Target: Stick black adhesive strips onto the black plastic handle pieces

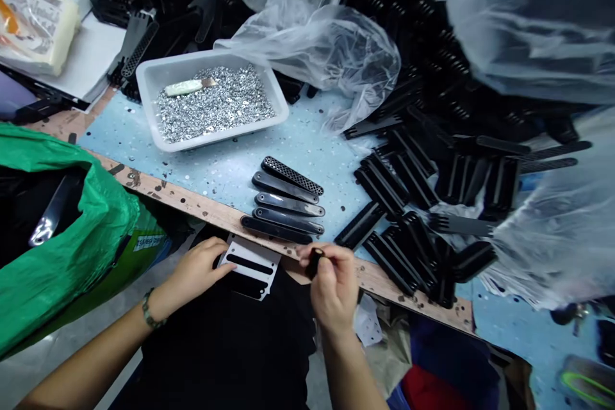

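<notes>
My left hand (199, 267) rests on the edge of a white plate with dark slots (250, 267) and holds it in my lap, just below the table edge. My right hand (331, 282) pinches a small black piece (314, 262) between thumb and fingers, above the worn wooden table edge (230, 214). Just beyond my hands, a row of slim black handle scales (283, 202) lies side by side on the pale blue table top; the farthest has a perforated face. A heap of black slotted parts (394, 218) lies to the right of my right hand.
A white plastic tray (211, 134) holds small silver pieces and a white-handled tool (187, 86). Clear plastic sheeting (307, 32) bunches behind and right. A green bag (62, 230) sits at left, below the table edge. Papers and more black parts lie at the far left.
</notes>
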`<state>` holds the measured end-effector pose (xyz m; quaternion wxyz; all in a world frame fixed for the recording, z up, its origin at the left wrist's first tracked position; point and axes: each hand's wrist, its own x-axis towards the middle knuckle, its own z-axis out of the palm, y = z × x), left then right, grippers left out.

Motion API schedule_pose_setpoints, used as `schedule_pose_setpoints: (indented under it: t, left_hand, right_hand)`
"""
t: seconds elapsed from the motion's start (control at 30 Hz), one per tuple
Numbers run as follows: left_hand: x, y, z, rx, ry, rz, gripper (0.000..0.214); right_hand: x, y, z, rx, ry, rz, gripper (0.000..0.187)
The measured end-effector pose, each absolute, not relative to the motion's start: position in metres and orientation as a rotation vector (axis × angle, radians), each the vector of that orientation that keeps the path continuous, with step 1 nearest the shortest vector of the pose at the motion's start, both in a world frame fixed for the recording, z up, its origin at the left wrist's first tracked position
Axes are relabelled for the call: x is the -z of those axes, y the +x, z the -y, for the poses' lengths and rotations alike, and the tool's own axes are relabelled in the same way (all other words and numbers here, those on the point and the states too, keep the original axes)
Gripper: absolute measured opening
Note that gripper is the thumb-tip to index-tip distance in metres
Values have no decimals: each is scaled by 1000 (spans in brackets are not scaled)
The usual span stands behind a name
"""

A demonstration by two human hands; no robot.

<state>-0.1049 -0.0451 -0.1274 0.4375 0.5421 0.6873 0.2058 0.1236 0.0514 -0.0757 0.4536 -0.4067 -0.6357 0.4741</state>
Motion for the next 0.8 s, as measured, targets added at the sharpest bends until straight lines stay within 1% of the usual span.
schedule_pose_setpoints:
  t: [0.1, 0.17, 0.23, 0.3, 0.37, 0.47, 0.6, 0.8]
  left_hand:
    - [90, -116, 26, -767, 1446, -1737, 25]
    - [71, -122, -4, -976, 1485, -1762, 22]
    - [63, -125, -42, -1104, 1418, -1756, 28]
    - [66, -127, -83, -1113, 1393, -1714, 32]
    - [74, -128, -116, -1046, 1452, -1734, 36]
    - [86, -130, -145, -906, 1522, -1691, 39]
    - [91, -132, -152, -847, 1441, -1562, 32]
    - [94, -130, -150, -908, 1166, -1353, 29]
  right_hand:
    - [56, 127, -100, -893, -1036, 1836, 16]
    - [53, 118, -131, -720, -1002, 2029, 15]
    - [56, 102, -156, -619, -931, 2145, 12]
    - [63, 84, -174, -595, -872, 2217, 11]
    - [72, 70, -185, -596, -842, 2280, 12]
    - [83, 58, -194, -578, -847, 2355, 15]
    - [89, 54, -199, -583, -880, 2429, 18]
    - [88, 54, -201, -614, -898, 2456, 20]
